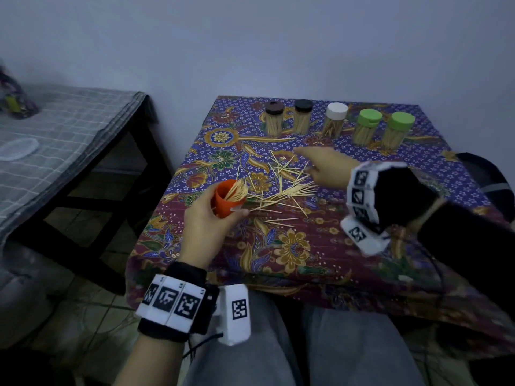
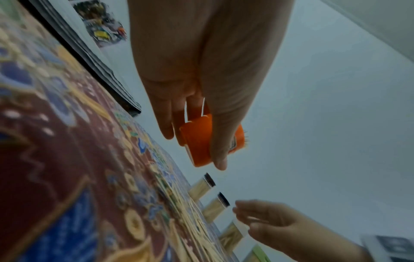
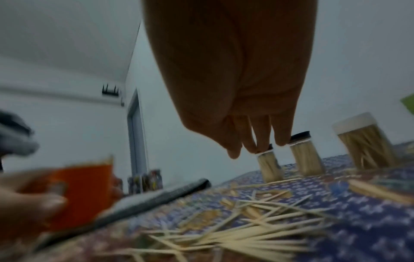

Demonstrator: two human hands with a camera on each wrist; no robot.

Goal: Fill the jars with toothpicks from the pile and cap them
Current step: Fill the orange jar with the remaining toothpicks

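My left hand (image 1: 206, 227) grips an orange jar (image 1: 227, 199) just above the table's left part, tilted, with toothpicks fanning out of its open mouth. In the left wrist view the fingers (image 2: 215, 124) wrap round the orange jar (image 2: 198, 141). Loose toothpicks (image 1: 281, 188) lie scattered on the patterned cloth to the right of the jar. My right hand (image 1: 320, 162) hovers over the far side of the pile with straight fingers pointing left and nothing in them. The right wrist view shows those fingers (image 3: 235, 145) above the toothpicks (image 3: 257, 230), with the orange jar (image 3: 82, 191) blurred at the left.
Five capped jars full of toothpicks stand in a row at the back: brown cap (image 1: 274, 118), black cap (image 1: 303, 117), white cap (image 1: 335, 119) and two green caps (image 1: 367, 126). A second table with a grey checked cloth (image 1: 69, 129) stands to the left across a gap.
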